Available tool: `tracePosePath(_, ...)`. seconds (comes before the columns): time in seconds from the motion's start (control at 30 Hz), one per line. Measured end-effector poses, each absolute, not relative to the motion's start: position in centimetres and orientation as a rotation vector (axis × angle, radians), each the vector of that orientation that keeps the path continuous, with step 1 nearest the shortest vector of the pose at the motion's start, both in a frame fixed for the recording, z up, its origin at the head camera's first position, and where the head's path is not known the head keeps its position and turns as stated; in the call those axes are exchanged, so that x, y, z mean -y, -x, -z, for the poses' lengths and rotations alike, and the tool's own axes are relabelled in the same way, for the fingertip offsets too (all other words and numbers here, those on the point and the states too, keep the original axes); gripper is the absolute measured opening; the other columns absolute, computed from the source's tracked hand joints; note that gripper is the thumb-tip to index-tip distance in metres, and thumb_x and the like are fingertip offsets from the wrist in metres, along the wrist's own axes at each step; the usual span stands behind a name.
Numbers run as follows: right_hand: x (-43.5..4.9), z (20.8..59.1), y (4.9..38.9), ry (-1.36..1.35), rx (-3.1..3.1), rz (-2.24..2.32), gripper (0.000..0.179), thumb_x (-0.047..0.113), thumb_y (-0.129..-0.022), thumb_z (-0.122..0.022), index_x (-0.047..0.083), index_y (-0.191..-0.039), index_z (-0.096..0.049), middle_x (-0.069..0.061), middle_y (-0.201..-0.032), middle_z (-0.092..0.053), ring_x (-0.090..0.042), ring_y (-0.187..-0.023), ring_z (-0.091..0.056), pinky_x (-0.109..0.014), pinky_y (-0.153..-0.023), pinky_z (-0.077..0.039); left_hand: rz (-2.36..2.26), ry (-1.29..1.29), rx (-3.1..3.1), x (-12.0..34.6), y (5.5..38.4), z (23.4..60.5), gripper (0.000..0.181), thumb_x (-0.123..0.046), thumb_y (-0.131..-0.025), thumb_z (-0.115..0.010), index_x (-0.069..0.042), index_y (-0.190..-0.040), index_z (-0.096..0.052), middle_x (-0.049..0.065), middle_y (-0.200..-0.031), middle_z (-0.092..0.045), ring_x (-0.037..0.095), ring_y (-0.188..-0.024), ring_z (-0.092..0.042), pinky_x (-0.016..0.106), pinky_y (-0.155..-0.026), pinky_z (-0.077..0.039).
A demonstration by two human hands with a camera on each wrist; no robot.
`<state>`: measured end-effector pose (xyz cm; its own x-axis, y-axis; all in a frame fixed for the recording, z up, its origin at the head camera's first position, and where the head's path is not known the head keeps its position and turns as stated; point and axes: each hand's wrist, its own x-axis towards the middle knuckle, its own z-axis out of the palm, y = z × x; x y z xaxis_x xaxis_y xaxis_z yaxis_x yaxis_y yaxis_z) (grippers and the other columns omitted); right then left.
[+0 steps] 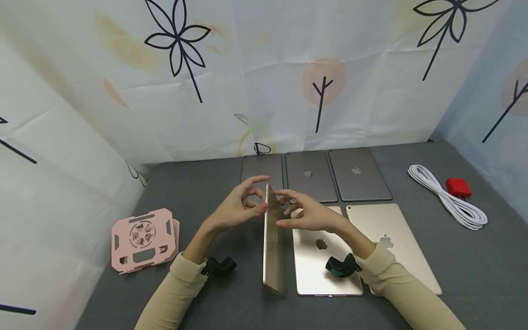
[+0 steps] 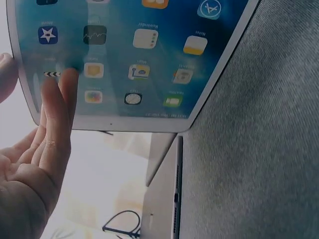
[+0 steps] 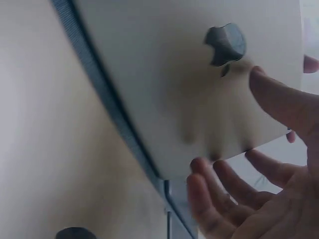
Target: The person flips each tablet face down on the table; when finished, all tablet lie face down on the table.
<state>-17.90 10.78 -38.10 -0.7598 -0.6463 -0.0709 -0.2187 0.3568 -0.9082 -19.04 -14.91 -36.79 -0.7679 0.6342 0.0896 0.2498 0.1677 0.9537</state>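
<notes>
A gold-backed tablet [image 1: 273, 247] stands on its long edge on the grey table, its lit screen [image 2: 114, 59] facing left. My left hand [image 1: 237, 206] holds it near the far upper corner, with thumb at the top edge and fingertips against the screen. On the back side, my right hand [image 1: 307, 213] has its fingers spread and loosely bent. Its thumb tip [image 3: 259, 74] is beside the logo; contact is hard to tell. Right of the standing tablet lies another gold tablet [image 1: 326, 270], partly under my right forearm, with a further gold tablet [image 1: 408, 252] beside it.
Along the back lie a grey tablet [image 1: 261, 165], a second grey tablet [image 1: 309, 172] and a third grey tablet [image 1: 359, 174]. A pink folding stand [image 1: 142, 240] is at left. At right are a coiled white cable [image 1: 447, 197] and a red charger [image 1: 458, 187].
</notes>
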Motion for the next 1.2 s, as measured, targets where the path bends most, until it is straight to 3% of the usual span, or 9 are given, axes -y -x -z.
tracePosePath(0.13, -10.5, 39.0, 18.0, 0.792, -2.330, 1.200, 0.084, 0.035, -0.094, -0.076, 0.008, -0.160, -0.032, -0.024, -0.151, -0.046, -0.042, -0.130, -0.056, -0.055, -0.101, -0.052, -1.613, -0.845, -2.109, 15.6, 19.2, 36.8, 0.072, -0.017, -0.099, -0.068, -0.011, -0.159, -0.030, 0.008, -0.107, -0.058, 0.015, -0.082, -0.075, 0.041, -0.082, -0.062)
tracePosePath(0.3, -10.2, 39.7, 18.1, 0.802, -2.440, 1.050, 0.087, 0.037, -0.089, -0.079, -0.001, -0.155, -0.038, -0.028, -0.145, -0.050, -0.045, -0.131, -0.050, -0.061, -0.105, -0.045, -1.514, -0.835, -2.101, 16.9, 19.5, 36.9, 0.077, -0.027, -0.100, -0.067, -0.010, -0.162, -0.026, 0.008, -0.108, -0.059, 0.021, -0.083, -0.072, 0.047, -0.080, -0.059)
tracePosePath(0.47, -9.7, 40.3, 18.1, 0.758, -2.515, 0.953, 0.090, 0.039, -0.084, -0.084, -0.002, -0.153, -0.043, -0.029, -0.147, -0.047, -0.045, -0.128, -0.042, -0.062, -0.104, -0.043, -1.455, -0.839, -2.046, 18.5, 20.1, 37.1, 0.083, -0.034, -0.099, -0.068, -0.003, -0.162, -0.024, 0.008, -0.109, -0.064, 0.019, -0.088, -0.072, 0.038, -0.080, -0.057)
tracePosePath(0.6, -9.3, 40.7, 18.0, 0.723, -2.543, 0.935, 0.091, 0.041, -0.082, -0.085, 0.000, -0.153, -0.044, -0.028, -0.149, -0.045, -0.044, -0.130, -0.038, -0.062, -0.105, -0.041, -1.478, -0.847, -1.971, 19.6, 20.5, 37.4, 0.084, -0.029, -0.099, -0.069, 0.004, -0.160, -0.022, 0.004, -0.109, -0.068, 0.010, -0.091, -0.071, 0.034, -0.082, -0.057)
tracePosePath(0.87, -8.8, 40.9, 18.0, 0.654, -2.532, 0.960, 0.091, 0.039, -0.083, -0.086, -0.002, -0.153, -0.043, -0.024, -0.150, -0.042, -0.043, -0.135, -0.031, -0.064, -0.111, -0.035, -1.574, -0.775, -1.840, 21.0, 20.6, 38.0, 0.081, -0.007, -0.096, -0.070, 0.013, -0.157, -0.020, -0.003, -0.092, -0.069, 0.006, -0.078, -0.069, 0.028, -0.079, -0.057)
tracePosePath(1.2, -8.7, 41.2, 17.8, 0.605, -2.595, 0.967, 0.088, 0.044, -0.077, -0.089, 0.006, -0.148, -0.053, -0.020, -0.145, -0.048, -0.037, -0.128, -0.038, -0.062, -0.104, -0.042, -1.641, -0.715, -1.779, 22.3, 20.3, 38.9, 0.082, 0.001, -0.091, -0.072, 0.015, -0.155, -0.022, -0.004, -0.098, -0.074, 0.008, -0.089, -0.076, 0.027, -0.085, -0.059)
